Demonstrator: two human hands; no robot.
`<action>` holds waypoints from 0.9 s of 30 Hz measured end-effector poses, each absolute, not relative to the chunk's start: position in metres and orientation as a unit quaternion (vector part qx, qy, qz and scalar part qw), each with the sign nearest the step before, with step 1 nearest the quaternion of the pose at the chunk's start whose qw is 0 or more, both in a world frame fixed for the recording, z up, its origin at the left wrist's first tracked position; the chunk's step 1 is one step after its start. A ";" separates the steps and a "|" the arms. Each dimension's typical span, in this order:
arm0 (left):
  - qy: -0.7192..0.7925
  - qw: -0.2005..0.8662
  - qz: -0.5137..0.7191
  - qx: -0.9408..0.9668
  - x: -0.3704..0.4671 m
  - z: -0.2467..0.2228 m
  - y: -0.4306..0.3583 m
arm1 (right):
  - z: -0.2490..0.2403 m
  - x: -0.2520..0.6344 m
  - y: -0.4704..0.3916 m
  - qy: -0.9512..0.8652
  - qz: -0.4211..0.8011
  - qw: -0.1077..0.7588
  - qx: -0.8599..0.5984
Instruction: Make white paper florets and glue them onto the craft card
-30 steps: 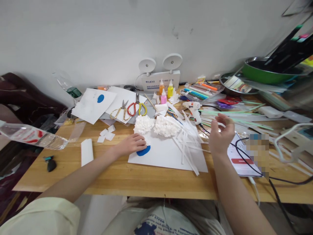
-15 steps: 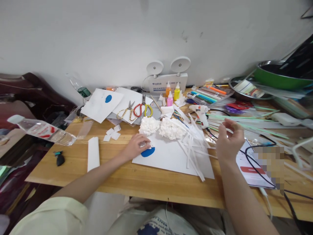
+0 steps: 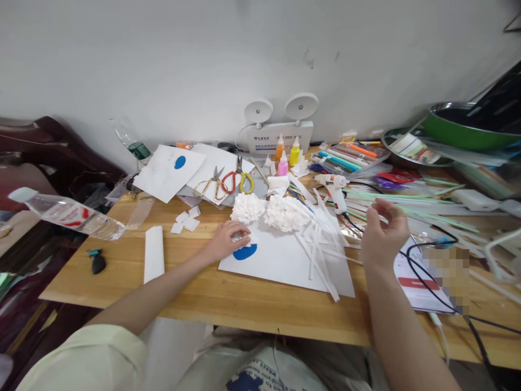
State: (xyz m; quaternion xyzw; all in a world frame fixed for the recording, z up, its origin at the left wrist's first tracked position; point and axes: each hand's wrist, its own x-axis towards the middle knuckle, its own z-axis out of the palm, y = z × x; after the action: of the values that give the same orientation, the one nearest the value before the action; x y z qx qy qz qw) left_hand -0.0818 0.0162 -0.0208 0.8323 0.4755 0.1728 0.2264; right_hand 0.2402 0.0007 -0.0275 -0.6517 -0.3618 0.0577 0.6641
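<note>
My left hand [image 3: 226, 241] is curled on the near left part of a white sheet [image 3: 280, 269], its fingers closed around a small white paper piece [image 3: 239, 238]. Just below its fingertips is a round blue patch [image 3: 245, 252]. Two bunches of crinkled white paper [image 3: 248, 208] sit right behind that hand. My right hand [image 3: 385, 231] is raised over the table's right side with thumb and fingers bent together. Whatever it may pinch is too small to make out. Near it lie a white hot glue gun [image 3: 334, 191] and thin white paper strips [image 3: 319, 255].
Scissors [image 3: 214, 184] and pliers [image 3: 238, 176] lie on more sheets at the back. Small paint bottles [image 3: 294, 153] stand by a white twin-head lamp [image 3: 280, 136]. A black cable [image 3: 423, 282] loops at right. A water bottle [image 3: 71, 213] and paper squares [image 3: 186, 220] are at left.
The view has shifted slightly. My left hand's fingers have lifted a little from the blue patch, with more white showing between them. My right hand is held almost the same.
</note>
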 end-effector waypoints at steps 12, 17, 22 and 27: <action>0.504 0.203 0.170 0.822 -0.076 -0.023 0.013 | -0.026 0.237 -0.002 -0.410 0.116 0.631 -0.648; 0.505 0.201 0.190 0.818 -0.078 -0.023 0.012 | -0.020 0.228 -0.018 -0.530 0.200 0.483 -0.668; 0.530 0.272 0.223 0.771 -0.086 -0.012 0.015 | -0.032 0.215 -0.038 -0.616 0.215 0.304 -0.694; 0.550 0.263 0.282 0.741 -0.103 0.001 0.010 | -0.044 0.211 -0.038 -0.622 0.206 0.267 -0.706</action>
State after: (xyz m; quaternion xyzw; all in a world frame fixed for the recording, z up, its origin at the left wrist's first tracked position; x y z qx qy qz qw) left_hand -0.1029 0.0105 0.0008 0.7406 0.5502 0.2816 0.2634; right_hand 0.2110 -0.0381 -0.0439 -0.7064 -0.6224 0.2059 0.2667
